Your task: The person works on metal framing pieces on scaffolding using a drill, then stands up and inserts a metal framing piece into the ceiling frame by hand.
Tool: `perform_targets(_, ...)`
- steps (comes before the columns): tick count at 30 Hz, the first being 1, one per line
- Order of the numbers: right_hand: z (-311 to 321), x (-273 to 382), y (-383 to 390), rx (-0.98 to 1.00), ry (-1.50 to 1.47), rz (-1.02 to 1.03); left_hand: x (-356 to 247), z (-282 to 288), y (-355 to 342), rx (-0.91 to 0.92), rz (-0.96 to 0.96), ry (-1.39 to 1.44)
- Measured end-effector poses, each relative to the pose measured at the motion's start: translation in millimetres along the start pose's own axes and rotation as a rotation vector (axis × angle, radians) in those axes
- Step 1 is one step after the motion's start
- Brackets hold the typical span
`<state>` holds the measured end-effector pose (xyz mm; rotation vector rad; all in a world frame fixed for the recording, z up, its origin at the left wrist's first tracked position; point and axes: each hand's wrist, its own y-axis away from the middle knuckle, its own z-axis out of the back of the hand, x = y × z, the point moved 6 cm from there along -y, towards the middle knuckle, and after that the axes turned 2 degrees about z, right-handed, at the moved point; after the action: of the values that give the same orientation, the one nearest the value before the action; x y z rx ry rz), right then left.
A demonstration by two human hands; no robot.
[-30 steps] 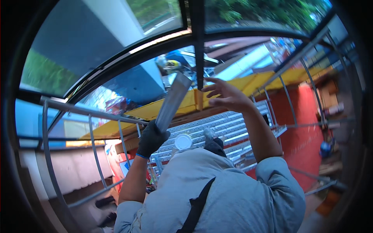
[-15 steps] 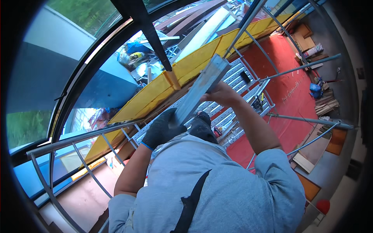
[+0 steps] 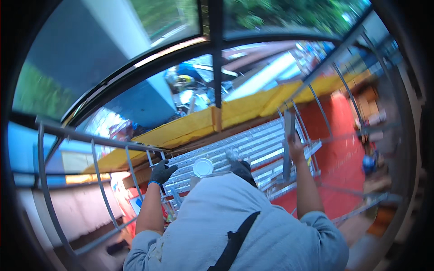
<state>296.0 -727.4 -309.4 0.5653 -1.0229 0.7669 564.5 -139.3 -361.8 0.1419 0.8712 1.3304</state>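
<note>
My right hand [image 3: 295,147] is closed on a long grey plank [image 3: 288,126] held near upright at the right of the perforated metal platform [image 3: 244,144]. My left hand [image 3: 162,172], in a dark glove with a blue cuff, has its fingers apart and nothing in it, beside the left metal railing [image 3: 128,160]; whether it touches a bar I cannot tell. A round white lidded container [image 3: 203,167] stands on the platform between my hands, just above my torso. One dark-clad leg of mine shows on the platform; the foot is blurred.
A black window frame [image 3: 217,67] spans ahead, with scrap piled beyond it and a yellow sheet [image 3: 253,104] below. Railing bars rise at the right [image 3: 343,90]. Far below lies a red floor covering [image 3: 343,158], with boards and a blue bundle [image 3: 370,165] along the right edge.
The plank has moved from between both hands to the right, held by my right hand alone. My gloved left hand has let go and moved left. The view has swung round.
</note>
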Motion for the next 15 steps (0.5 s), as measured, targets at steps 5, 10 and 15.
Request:
perform_targets(5,-83,18,-23,0.326,0.021,-0.158,110,45,70,-0.401,0.162,0.227)
perform_targets(10,-175,66,-66,0.642,0.088,-0.1,154,97,180,-0.934,0.228,0.373)
perform_targets(15,-257,168,-102,0.856,0.377,0.05,211,36,276,-1.001,0.431,0.519)
